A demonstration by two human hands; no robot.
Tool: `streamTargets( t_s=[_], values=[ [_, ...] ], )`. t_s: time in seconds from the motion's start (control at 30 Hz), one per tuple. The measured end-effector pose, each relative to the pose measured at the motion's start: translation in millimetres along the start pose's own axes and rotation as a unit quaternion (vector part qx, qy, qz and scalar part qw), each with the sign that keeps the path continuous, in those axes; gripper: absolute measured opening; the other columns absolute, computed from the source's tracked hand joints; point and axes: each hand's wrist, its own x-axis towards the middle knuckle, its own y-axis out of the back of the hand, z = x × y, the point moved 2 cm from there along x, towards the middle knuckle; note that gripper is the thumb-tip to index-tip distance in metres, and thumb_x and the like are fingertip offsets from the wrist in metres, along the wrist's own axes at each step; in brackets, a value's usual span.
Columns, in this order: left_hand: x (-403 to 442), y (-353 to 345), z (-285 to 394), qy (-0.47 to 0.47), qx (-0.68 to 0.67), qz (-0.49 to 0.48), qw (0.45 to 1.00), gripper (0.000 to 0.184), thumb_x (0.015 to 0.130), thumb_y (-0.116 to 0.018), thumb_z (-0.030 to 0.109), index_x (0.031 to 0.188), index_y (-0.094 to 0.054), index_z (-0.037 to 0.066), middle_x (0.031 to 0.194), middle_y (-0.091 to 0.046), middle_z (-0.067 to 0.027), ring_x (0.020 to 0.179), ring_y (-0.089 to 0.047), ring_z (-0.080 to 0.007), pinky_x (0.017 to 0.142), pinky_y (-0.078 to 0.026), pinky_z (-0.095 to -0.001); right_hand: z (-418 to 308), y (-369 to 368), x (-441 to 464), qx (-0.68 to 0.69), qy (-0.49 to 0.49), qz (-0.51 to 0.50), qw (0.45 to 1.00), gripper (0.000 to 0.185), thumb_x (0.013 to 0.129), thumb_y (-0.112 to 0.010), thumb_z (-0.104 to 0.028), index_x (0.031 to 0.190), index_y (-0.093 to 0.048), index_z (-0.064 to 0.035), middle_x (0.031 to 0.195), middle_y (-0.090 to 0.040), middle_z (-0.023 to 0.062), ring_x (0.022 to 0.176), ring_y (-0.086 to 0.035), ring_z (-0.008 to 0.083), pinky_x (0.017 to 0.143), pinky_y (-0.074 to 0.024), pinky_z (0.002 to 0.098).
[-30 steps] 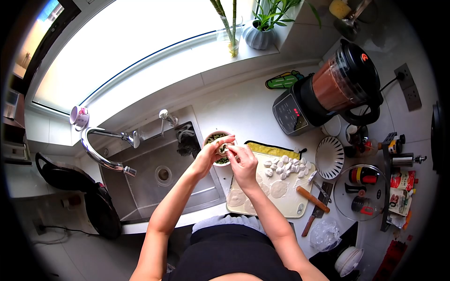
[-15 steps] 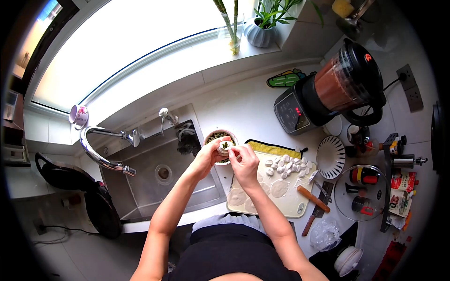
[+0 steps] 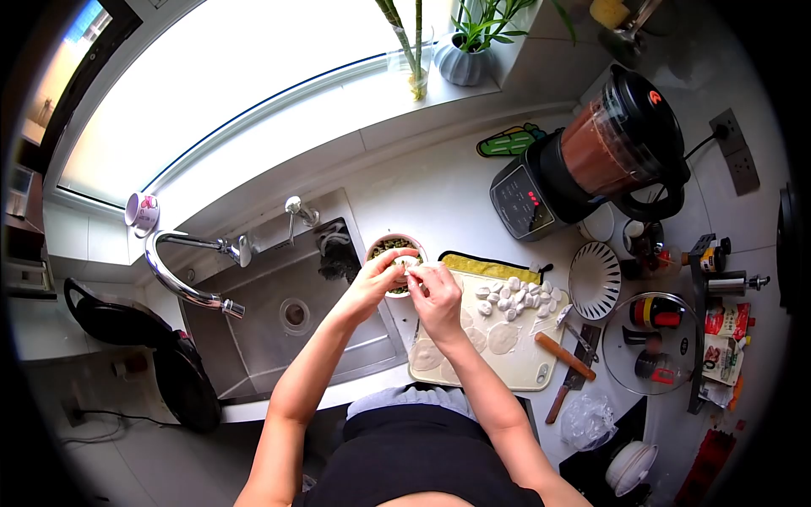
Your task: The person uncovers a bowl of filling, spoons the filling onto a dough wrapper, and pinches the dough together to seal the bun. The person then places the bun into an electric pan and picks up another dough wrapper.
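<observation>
Over the bowl of dark green chopped filling (image 3: 387,248), both hands meet around a small white filled dumpling (image 3: 406,262). My left hand (image 3: 374,283) cups it from the left, fingers curled round it. From the right, my right hand (image 3: 437,297) pinches the wrapper's edge between thumb and fingertips. Little filling shows now, and the fingers hide part of the dough. Just right of my hands lies a cream cutting board (image 3: 515,363), bearing flat round wrappers (image 3: 503,338) and several small dough pieces (image 3: 518,296).
A rolling pin (image 3: 564,355) and a cleaver (image 3: 568,389) lie at the board's right edge. Behind stands a blender (image 3: 591,160) with reddish contents. A white fluted dish (image 3: 596,279) and a glass lid (image 3: 621,346) sit farther right. The sink (image 3: 270,346) and faucet (image 3: 190,291) are left.
The wrapper's opening, which showed green filling, has been drawn together between my fingers. Both hands stay over the bowl. The view has shifted slightly.
</observation>
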Motion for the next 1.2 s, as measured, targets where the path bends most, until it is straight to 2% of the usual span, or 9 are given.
streamTargets(
  t_s=[0.07, 0.2, 0.27, 0.4, 0.57, 0.7, 0.73, 1.0, 1.2],
  values=[
    [-1.4, -1.1, 2.6, -0.021, 0.022, -0.008, 1.000, 0.033, 0.098, -0.047, 0.013, 0.128, -0.052, 0.001, 0.116, -0.060, -0.0074, 0.108, -0.058, -0.0150, 0.096, -0.047, -0.0321, -0.4, 0.7, -0.2, 0.060, -0.090, -0.022, 0.994, 0.016, 0.081, -0.068, -0.002, 0.097, -0.066, -0.0039, 0.086, -0.061, 0.0096, 0.073, -0.065, 0.0235, 0.063, -0.0534, 0.0339],
    [-2.2, -0.3, 5.1, -0.002, 0.032, 0.006, 0.999, 0.036, 0.097, -0.047, 0.011, 0.130, -0.051, -0.001, 0.117, -0.060, -0.0087, 0.109, -0.058, -0.0161, 0.098, -0.046, -0.0311, -3.2, 1.5, 2.5, 0.072, -0.126, -0.031, 0.989, 0.021, 0.081, -0.068, -0.001, 0.102, -0.067, -0.0046, 0.087, -0.062, 0.0098, 0.073, -0.065, 0.0235, 0.063, -0.0540, 0.0337],
    [-0.6, 1.7, 9.0, -0.006, 0.073, -0.025, 0.997, 0.038, 0.095, -0.048, 0.010, 0.131, -0.050, -0.003, 0.118, -0.060, -0.0094, 0.110, -0.058, -0.0174, 0.098, -0.046, -0.0309, -0.9, 0.1, 1.1, 0.036, -0.042, -0.022, 0.998, 0.024, 0.081, -0.068, -0.001, 0.104, -0.068, -0.0051, 0.087, -0.062, 0.0099, 0.073, -0.065, 0.0235, 0.060, -0.0537, 0.0333],
    [0.7, 5.2, 15.1, 0.027, 0.111, -0.025, 0.993, 0.043, 0.094, -0.045, 0.011, 0.134, -0.046, -0.003, 0.121, -0.058, -0.0113, 0.110, -0.058, -0.0190, 0.098, -0.046, -0.0313, -2.8, 0.6, 2.4, 0.013, 0.004, -0.008, 1.000, 0.017, 0.081, -0.068, -0.001, 0.098, -0.069, -0.0037, 0.087, -0.062, 0.0107, 0.073, -0.065, 0.0241, 0.060, -0.0536, 0.0337],
    [-2.0, 9.4, 39.5, 0.009, -0.014, -0.064, 0.998, 0.050, 0.093, -0.036, 0.012, 0.141, -0.036, -0.002, 0.136, -0.050, -0.0165, 0.116, -0.056, -0.0221, 0.097, -0.047, -0.0329, 7.1, -0.4, 4.8, 0.159, -0.181, -0.017, 0.970, 0.009, 0.082, -0.068, -0.001, 0.091, -0.067, -0.0012, 0.086, -0.062, 0.0076, 0.069, -0.064, 0.0143, 0.056, -0.0503, 0.0271],
    [6.6, -1.2, -1.6, -0.084, -0.053, -0.014, 0.995, 0.050, 0.103, -0.036, 0.037, 0.138, -0.041, 0.002, 0.136, -0.050, -0.0175, 0.115, -0.057, -0.0220, 0.096, -0.049, -0.0366, 6.9, -9.5, 6.2, 0.309, -0.301, 0.004, 0.902, 0.008, 0.084, -0.066, 0.000, 0.091, -0.066, 0.0014, 0.086, -0.061, 0.0064, 0.065, -0.063, 0.0091, 0.049, -0.0483, 0.0215],
    [6.3, -14.8, -3.9, -0.088, -0.136, 0.018, 0.987, 0.056, 0.101, -0.036, 0.047, 0.133, -0.046, 0.002, 0.131, -0.054, -0.0182, 0.113, -0.059, -0.0227, 0.094, -0.051, -0.0361, 6.9, -11.7, 5.5, 0.304, -0.295, -0.001, 0.906, 0.009, 0.083, -0.066, 0.001, 0.092, -0.066, 0.0014, 0.087, -0.062, 0.0080, 0.068, -0.065, 0.0118, 0.050, -0.0515, 0.0226],
    [13.3, -18.1, 0.6, -0.119, -0.191, 0.067, 0.972, 0.046, 0.103, -0.036, 0.040, 0.105, -0.056, -0.001, 0.100, -0.062, -0.0135, 0.091, -0.062, -0.0200, 0.083, -0.054, -0.0345, -12.3, -4.7, 13.4, 0.158, -0.127, -0.019, 0.979, 0.012, 0.083, -0.068, -0.002, 0.095, -0.067, 0.0003, 0.090, -0.063, 0.0100, 0.076, -0.067, 0.0183, 0.062, -0.0566, 0.0287],
    [9.7, -10.5, -11.6, -0.109, -0.184, 0.085, 0.973, 0.044, 0.103, -0.035, 0.039, 0.105, -0.057, 0.001, 0.100, -0.063, -0.0102, 0.091, -0.062, -0.0172, 0.083, -0.053, -0.0330, -4.9, -9.6, 10.3, 0.096, -0.071, -0.031, 0.992, 0.013, 0.082, -0.068, -0.002, 0.094, -0.065, -0.0012, 0.089, -0.063, 0.0120, 0.076, -0.066, 0.0238, 0.061, -0.0540, 0.0321]
  ],
)
